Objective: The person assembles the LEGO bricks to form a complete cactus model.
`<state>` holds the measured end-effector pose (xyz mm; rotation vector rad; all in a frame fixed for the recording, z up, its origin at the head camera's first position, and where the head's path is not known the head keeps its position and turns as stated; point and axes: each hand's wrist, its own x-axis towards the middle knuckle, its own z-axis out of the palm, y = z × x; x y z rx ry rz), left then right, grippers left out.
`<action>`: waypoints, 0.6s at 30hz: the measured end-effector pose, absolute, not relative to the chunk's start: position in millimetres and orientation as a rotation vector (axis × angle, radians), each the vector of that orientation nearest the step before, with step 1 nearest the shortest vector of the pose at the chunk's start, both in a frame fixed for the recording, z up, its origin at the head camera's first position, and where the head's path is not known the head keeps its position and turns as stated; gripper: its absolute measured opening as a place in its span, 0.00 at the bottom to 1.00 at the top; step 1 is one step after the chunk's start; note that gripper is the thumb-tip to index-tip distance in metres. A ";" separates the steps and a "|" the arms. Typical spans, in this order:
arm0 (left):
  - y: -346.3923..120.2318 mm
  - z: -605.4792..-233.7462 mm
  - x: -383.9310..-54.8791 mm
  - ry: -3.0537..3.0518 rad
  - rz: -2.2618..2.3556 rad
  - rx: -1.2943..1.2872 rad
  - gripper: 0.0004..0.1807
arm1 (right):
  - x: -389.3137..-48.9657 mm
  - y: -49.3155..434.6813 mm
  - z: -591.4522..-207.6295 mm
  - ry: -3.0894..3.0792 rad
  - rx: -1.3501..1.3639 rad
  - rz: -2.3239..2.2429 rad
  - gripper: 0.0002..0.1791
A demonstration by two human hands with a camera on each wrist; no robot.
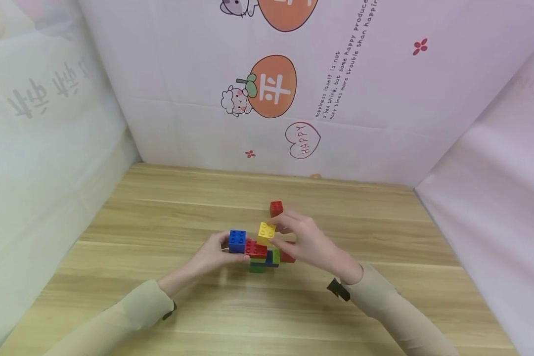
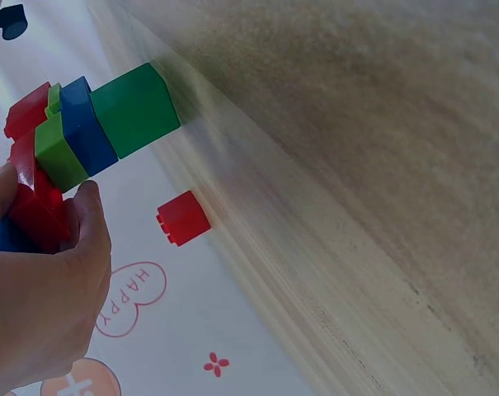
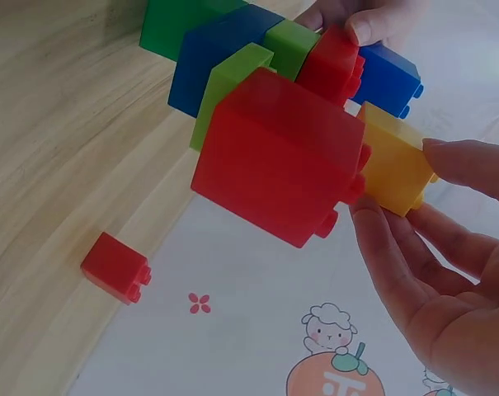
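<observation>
My left hand grips a built stack of toy building bricks, its thumb and fingers round a red brick and close to a blue brick at that brick's left end. Below the red brick come a light green one, a dark blue one and a dark green one. Another red brick juts out on the right side over a second light green piece. Between thumb and fingers, my right hand pinches a yellow brick at the red brick's right end; whether it is seated I cannot tell.
A loose red brick stands on the wooden table just beyond the hands. Behind the table rises a white printed cloth, with similar cloth at the left and right sides.
</observation>
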<state>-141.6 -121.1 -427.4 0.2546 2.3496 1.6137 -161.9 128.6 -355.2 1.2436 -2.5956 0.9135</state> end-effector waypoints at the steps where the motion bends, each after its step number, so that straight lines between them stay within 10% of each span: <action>1: -121.1 -427.5 -141.6 2.348 1.616 0.258 0.30 | -161.3 128.2 -354.9 -2.603 1.248 0.910 0.18; 18: -123.4 -430.3 -143.4 2.330 1.623 0.305 0.30 | -157.6 123.6 -355.2 -2.685 1.301 0.876 0.19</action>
